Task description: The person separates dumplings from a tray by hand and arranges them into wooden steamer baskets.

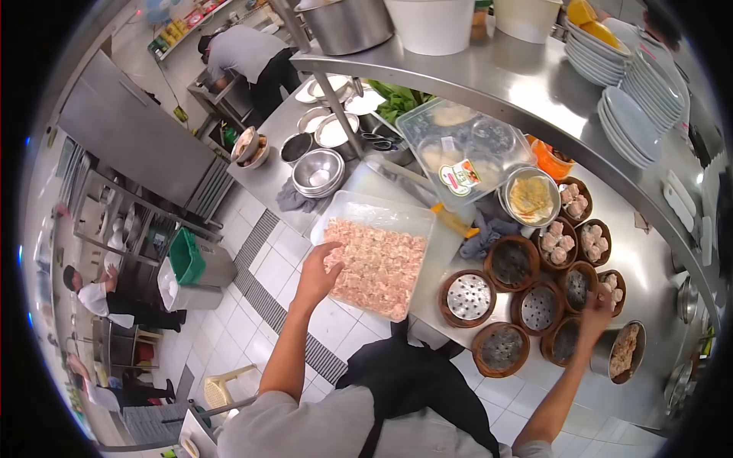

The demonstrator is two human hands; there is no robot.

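My left hand (319,272) is open, thumb and fingers apart, over the left side of a clear plastic tray (380,208). Rows of pinkish minced-meat dumplings (374,267) fill the tray. On the right, my right hand (595,314) has its fingers bunched at the edge of a small round steamer basket that holds dumplings (612,288). What those fingers grip, if anything, is hidden. Beside it are a bare steamer basket (578,286) and another bare basket (565,340) partly behind my wrist. Several more baskets with perforated bases (469,296) stand between the tray and this hand.
Filled steamer baskets (557,243) and a bowl of yellowish food (530,197) stand behind. A metal pot (620,351) is right of my forearm. A plastic lid (458,145) leans under the overhead shelf (489,84). Co-workers (248,57) stand farther off.
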